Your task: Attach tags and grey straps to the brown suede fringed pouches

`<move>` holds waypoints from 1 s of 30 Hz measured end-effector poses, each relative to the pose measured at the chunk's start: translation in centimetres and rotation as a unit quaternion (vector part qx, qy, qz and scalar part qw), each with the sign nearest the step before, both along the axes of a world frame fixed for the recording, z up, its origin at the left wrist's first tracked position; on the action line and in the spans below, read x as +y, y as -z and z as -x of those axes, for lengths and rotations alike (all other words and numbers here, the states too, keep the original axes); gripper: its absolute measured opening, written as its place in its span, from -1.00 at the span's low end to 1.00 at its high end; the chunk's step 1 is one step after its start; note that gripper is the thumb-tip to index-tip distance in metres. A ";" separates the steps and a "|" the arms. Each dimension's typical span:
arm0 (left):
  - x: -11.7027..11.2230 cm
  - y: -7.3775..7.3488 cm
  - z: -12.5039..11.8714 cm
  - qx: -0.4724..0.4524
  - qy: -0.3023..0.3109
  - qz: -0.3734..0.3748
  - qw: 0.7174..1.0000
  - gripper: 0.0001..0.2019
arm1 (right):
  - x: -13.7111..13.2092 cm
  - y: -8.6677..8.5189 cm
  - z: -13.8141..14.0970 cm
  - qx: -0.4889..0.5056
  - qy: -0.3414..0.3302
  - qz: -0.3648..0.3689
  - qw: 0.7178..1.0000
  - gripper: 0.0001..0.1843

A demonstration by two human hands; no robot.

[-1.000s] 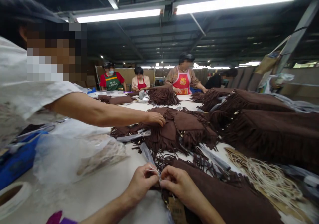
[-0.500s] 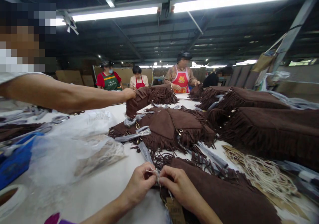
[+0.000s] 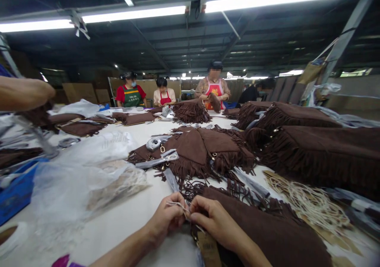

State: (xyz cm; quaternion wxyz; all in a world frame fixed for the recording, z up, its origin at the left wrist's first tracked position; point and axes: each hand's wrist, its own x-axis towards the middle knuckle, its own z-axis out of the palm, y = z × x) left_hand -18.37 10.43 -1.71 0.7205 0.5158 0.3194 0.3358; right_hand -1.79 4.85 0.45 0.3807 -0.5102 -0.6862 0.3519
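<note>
White string (image 3: 177,206) runs between my two hands, low in the middle of the head view. My left hand (image 3: 168,217) pinches it, with its ends looped over the fingers. Closed in a pinch too, my right hand (image 3: 212,218) meets the left at the string. Just below them hangs a brown cardboard tag (image 3: 208,248). A dark brown fringed bag (image 3: 267,229) lies under and beside my right hand. The exact spot where the string meets the bag is hidden by my fingers.
Several fringed bags (image 3: 320,144) are heaped on the white table (image 3: 115,227). White strings (image 3: 311,203) lie on cardboard at right. Left are a clear plastic bag (image 3: 65,188), a blue bin (image 3: 18,195) and a co-worker's arm (image 3: 23,93). Other people work across the table.
The co-worker's arm has drawn back to the far left, taking a brown bag from the table's middle. My hands stay together, the left turned slightly, with the string now stretched across its fingers.
</note>
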 end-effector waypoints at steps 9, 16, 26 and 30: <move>0.6 -0.2 0.9 -0.074 0.013 0.100 0.992 -0.77 | -2.1 -2.5 -2.9 -0.070 -0.162 0.075 0.982 -0.49; 0.4 0.3 1.5 -0.129 0.037 0.122 0.983 -0.84 | -2.6 -1.9 -1.8 -0.155 -0.155 0.055 0.974 -0.28; 0.6 0.9 1.1 -0.129 0.025 0.145 0.981 -0.79 | -1.4 -1.0 -0.9 -0.087 -0.040 -0.016 0.995 -0.75; 0.7 1.0 0.9 -0.094 0.008 0.088 0.992 -0.80 | -0.8 0.0 -0.2 -0.105 0.014 -0.031 0.994 -0.84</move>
